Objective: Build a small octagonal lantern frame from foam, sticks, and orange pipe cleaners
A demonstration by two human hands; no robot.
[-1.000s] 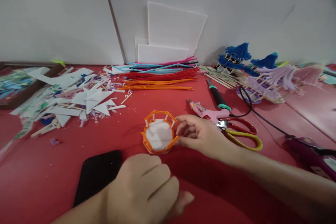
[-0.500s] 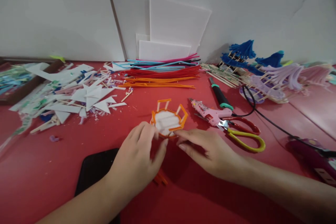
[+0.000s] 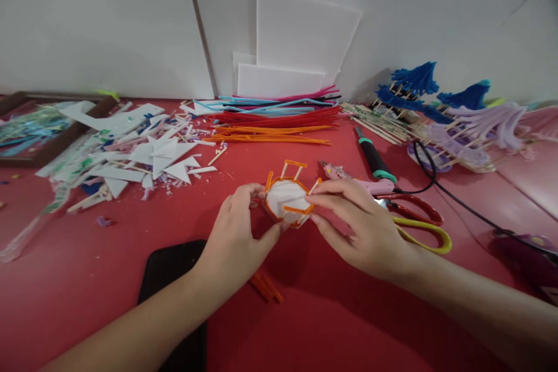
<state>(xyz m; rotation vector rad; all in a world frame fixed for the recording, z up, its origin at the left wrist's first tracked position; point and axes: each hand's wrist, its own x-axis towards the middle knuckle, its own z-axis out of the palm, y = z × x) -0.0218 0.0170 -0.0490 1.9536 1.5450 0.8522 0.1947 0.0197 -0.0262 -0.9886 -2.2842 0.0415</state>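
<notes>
Between my hands is a small craft model (image 3: 286, 193): a white many-sided base edged in orange pipe cleaner, with short wooden posts topped by orange rails. My left hand (image 3: 239, 224) grips its left and near edge between thumb and fingers. On the right side, the fingers of my right hand (image 3: 355, 221) are closed around a post and the rim there. Several short orange pipe cleaner pieces (image 3: 267, 288) lie on the red table just below my left hand. A black phone (image 3: 172, 279) lies partly under my left forearm.
Behind the model lie bundled orange pipe cleaners (image 3: 272, 135) and red ones (image 3: 279, 118). White scraps (image 3: 159, 154) are heaped at left. To the right are a pink glue gun (image 3: 335, 171), scissors (image 3: 429, 235), a cutter knife (image 3: 370, 154) and blue pipe-cleaner roofs (image 3: 414, 78). White boards (image 3: 305, 29) lean on the wall.
The model has turned and shifted slightly right in view. My right hand has moved up along its right side, now covering part of the glue gun. The camera view has shifted a little.
</notes>
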